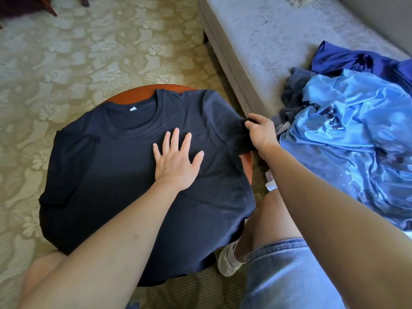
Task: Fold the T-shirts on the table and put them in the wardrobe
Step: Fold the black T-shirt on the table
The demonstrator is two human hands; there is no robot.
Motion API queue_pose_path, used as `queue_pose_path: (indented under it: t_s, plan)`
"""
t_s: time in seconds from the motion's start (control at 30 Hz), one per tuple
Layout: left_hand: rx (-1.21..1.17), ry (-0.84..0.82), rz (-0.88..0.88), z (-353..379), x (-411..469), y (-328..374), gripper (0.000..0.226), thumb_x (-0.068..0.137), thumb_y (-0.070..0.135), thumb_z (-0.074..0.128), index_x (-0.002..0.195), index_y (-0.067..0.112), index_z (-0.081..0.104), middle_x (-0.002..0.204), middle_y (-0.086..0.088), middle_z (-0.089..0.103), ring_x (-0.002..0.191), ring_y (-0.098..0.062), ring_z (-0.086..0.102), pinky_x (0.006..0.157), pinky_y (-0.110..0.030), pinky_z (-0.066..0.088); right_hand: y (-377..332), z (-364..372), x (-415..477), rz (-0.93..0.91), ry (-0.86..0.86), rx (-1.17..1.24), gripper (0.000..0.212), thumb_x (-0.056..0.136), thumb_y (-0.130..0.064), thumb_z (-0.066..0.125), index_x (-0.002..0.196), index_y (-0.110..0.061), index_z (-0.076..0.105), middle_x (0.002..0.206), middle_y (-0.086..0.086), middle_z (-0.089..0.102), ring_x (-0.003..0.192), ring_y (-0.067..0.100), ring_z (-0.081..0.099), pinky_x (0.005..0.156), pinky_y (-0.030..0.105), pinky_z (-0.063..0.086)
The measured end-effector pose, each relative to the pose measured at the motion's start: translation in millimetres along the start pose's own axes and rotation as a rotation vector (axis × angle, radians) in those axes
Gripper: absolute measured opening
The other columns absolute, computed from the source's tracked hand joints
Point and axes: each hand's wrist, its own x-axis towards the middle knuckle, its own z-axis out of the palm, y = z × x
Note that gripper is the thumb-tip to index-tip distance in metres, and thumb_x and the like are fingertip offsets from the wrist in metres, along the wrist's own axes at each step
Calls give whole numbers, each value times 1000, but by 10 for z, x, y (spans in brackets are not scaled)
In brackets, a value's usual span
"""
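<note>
A dark navy T-shirt lies spread face up over a small round wooden table, collar at the far side, hem hanging over the near edge. My left hand presses flat on the chest with fingers spread. My right hand grips the shirt's right sleeve at the table's right edge. The left sleeve lies folded in along the shirt's left side.
A grey sofa runs along the right, close to the table. On it lies a heap of clothes: a light blue shirt, a royal blue one and a dark grey one. Patterned carpet surrounds the table. My knees sit near the table's front.
</note>
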Motion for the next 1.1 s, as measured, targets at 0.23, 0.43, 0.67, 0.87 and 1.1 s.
queue_pose_path:
  t_s: [0.23, 0.43, 0.67, 0.87, 1.1]
  plan:
    - [-13, -6, 2, -15, -4, 2, 67, 97, 61, 23, 155, 30, 10, 164, -1, -5, 150, -22, -10, 119, -53, -2, -262, 154, -160, -528, 96, -586, 58, 92, -4, 45, 148, -15, 37, 153, 5, 37, 135, 28, 42, 109, 36, 35]
    - [-310, -65, -30, -281, 39, -207, 63, 100, 41, 37, 156, 25, 12, 164, -1, -2, 150, -20, -6, 120, -51, -2, -471, 714, -492, -632, -177, -1273, 74, 91, -8, 52, 155, -17, 16, 164, 0, 0, 117, 34, 55, 79, 39, 49]
    - [-85, 122, -255, -383, -472, -1290, 65, 99, 46, 39, 155, 23, 15, 163, -6, -2, 150, -26, -4, 118, -55, 1, -88, 1121, -908, -833, -142, -1088, 43, 90, -27, 58, 131, -14, 56, 134, 13, 53, 108, 40, 54, 83, 47, 51]
    - [-62, -49, -520, -168, -720, -1634, 77, 95, 67, 19, 157, 25, 0, 163, -7, -11, 149, -31, -13, 118, -58, -3, 322, 1033, -914, -432, -121, -1243, 71, 98, -60, 22, 155, -18, 12, 163, 12, -1, 149, 33, -3, 119, 54, 3]
    - [-60, -20, -510, -132, -444, -1558, 75, 94, 68, 16, 156, 27, 2, 163, -9, -10, 149, -33, -12, 117, -60, -3, 248, 994, -557, -447, -32, -1213, 72, 96, -64, 21, 155, -23, 14, 164, 9, 1, 150, 29, -2, 120, 52, 1]
